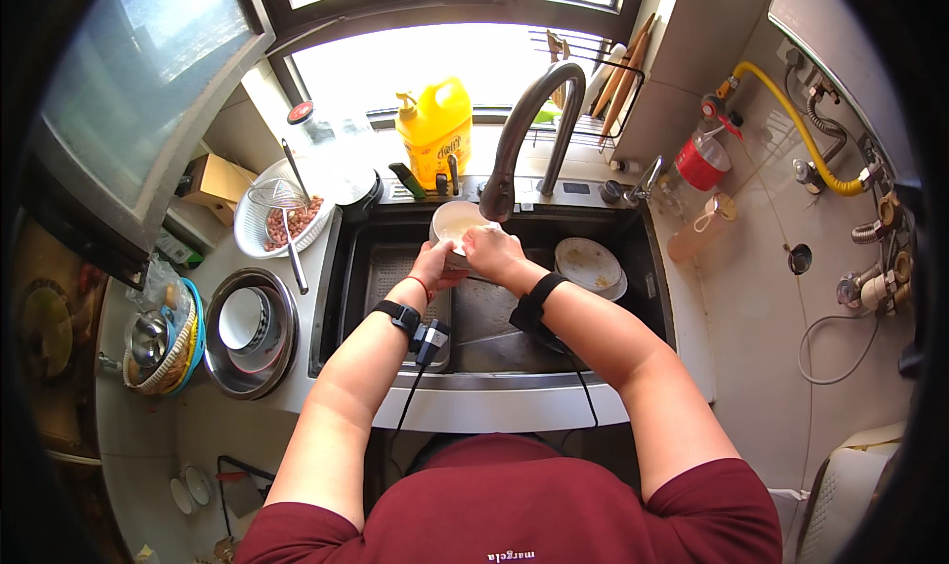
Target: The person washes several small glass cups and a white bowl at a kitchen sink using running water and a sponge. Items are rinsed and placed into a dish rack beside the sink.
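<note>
Over the black sink [489, 349], my left hand [434, 266] grips a white bowl [447, 219] by its left side and underside. My right hand [493, 251] is at the bowl's right rim, its fingers bent over the inside; whether they hold a cloth or anything else is hidden. The bowl is tilted beside the spout of the dark metal faucet [506, 156]. To the right, stacked white plates [589, 264] with food residue lie in the sink. A perforated metal tray [393, 267] lies at the sink's left, under my left forearm.
Left of the sink are a metal basin [285, 364] with bowls and a white colander [248, 227] with peanuts and a wire skimmer [276, 193]. Behind stands a yellow detergent jug [445, 130]. On the right are a pinkish bottle [700, 227] and a red-labelled plastic bottle [703, 160].
</note>
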{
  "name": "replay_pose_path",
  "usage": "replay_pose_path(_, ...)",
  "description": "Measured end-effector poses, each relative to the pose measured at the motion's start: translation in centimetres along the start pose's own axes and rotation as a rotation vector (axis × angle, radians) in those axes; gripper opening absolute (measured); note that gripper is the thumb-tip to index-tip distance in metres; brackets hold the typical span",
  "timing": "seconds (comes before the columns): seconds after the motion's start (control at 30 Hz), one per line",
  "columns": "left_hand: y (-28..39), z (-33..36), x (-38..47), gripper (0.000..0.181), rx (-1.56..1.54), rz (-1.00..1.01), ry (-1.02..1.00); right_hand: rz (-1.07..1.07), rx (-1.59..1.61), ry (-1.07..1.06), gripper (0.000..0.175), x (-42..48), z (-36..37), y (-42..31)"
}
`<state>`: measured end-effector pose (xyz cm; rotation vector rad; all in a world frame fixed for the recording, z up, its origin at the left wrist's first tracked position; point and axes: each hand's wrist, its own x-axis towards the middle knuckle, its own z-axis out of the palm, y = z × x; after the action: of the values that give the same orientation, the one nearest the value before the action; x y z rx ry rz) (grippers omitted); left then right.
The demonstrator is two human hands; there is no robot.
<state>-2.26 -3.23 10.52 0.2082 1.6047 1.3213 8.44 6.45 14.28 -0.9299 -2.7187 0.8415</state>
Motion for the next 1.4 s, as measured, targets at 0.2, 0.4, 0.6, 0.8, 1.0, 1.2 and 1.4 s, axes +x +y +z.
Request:
replay_pose_path(0.2, 0.6, -2.2, 0.6, 0.048, -0.128, 0.037, -0.104, 0.017, 0.184, 0.106, 0.026, 2.5, -0.4, -5.2)
replay_pose_path(0.4, 2.0, -4.2, 1.4, 0.046, -0.188, 0.048, -0.110, 0.033, 0.358, 0.199, 0.028, 8.5, -2.3, -8.7)
replay_pose_path(0.6, 4.5, -4.3, -0.9, 0.043, -0.177, 0.112, -0.040, 0.173, 0.356, 0.269, 0.044, 14.6, -5.3, -11.3)
replay_pose_path(0.8, 6.7, -5.0, -1.6, 0.047, -0.183, 0.135, -0.061, -0.010, -0.002, 0.427, 0.037, 20.2, -6.8, -11.7)
replay_pose_path(1.0, 8.1, -5.6, -1.2, 0.049, -0.227, 0.135, -0.106, 0.063, 0.156, 0.372, 0.037, 21.7, -5.3, -11.0)
replay_pose_path(1.2, 9.9, -6.2, -0.9, 0.047, -0.096, 0.141, -0.104, 0.142, 0.014, 0.318, 0.033, 23.6, -5.2, -11.1)
replay_pose_path(1.4, 13.0, -6.6, -0.9, 0.043, 0.006, 0.131, -0.149, 0.066, -0.176, 0.174, 0.026, 23.2, -6.7, -11.5)
